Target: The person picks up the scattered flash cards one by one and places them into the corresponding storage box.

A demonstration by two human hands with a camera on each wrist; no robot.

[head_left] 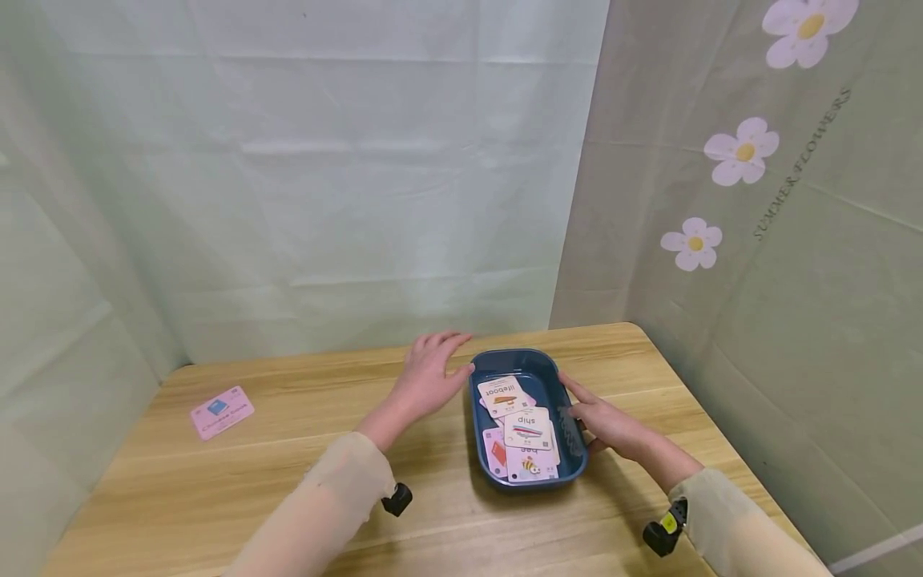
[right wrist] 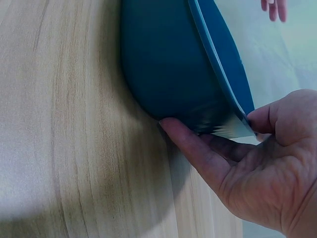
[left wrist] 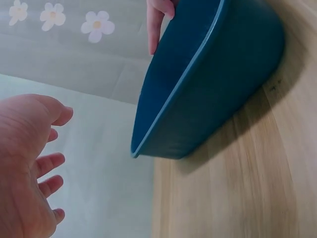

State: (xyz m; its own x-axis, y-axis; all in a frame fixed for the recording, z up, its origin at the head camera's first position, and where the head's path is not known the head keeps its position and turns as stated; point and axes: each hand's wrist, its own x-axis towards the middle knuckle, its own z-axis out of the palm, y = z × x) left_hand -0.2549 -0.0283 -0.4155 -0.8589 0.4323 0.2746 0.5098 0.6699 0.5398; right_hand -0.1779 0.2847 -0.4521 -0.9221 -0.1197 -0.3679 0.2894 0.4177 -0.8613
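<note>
A dark blue plastic bin (head_left: 481, 449) stands on the table, with several picture cards lying loosely in it. On top are a lifeboat card (head_left: 502, 398) and a ship card (head_left: 526, 429), with a bee card (head_left: 531, 466) partly under them. My right hand (head_left: 611, 423) holds the bin's right side, one digit at the rim and others against the outer wall (right wrist: 173, 64). Beside the far left corner of the bin, my left hand (head_left: 433, 375) is raised with fingers spread and nothing in it. In the left wrist view, a gap shows between that hand (left wrist: 25, 163) and the bin.
A pink card with a blue book picture (head_left: 222, 412) lies alone on the left of the wooden table (head_left: 288, 481). Pale cloth walls (head_left: 360, 200) close off the back and sides, and flowers (head_left: 741, 152) are printed on the right one.
</note>
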